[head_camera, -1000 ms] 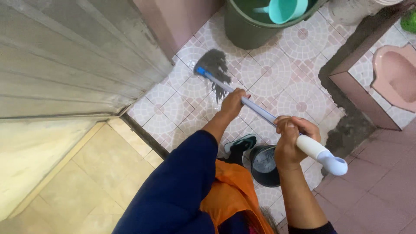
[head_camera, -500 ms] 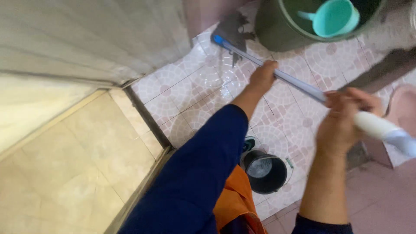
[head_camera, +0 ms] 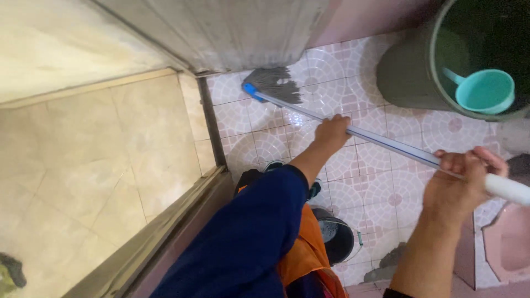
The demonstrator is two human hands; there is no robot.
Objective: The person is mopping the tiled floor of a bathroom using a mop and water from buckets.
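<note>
I hold a mop with both hands. Its pale blue-striped handle runs from the lower right up to a blue clamp and a grey string head, which lies on the wet pink patterned floor tiles beside the door. My left hand, in a dark blue sleeve, grips the handle midway. My right hand wraps the handle just below its white grip.
A large dark green bucket with a teal dipper stands at the upper right. A small black pail sits by my feet. A grey door, a raised threshold and beige floor tiles lie left. A pink squat toilet is lower right.
The mop head has slid left from beside the green bucket to the floor by the door's bottom edge. My view has swung right and down, and both hands stay on the handle.
</note>
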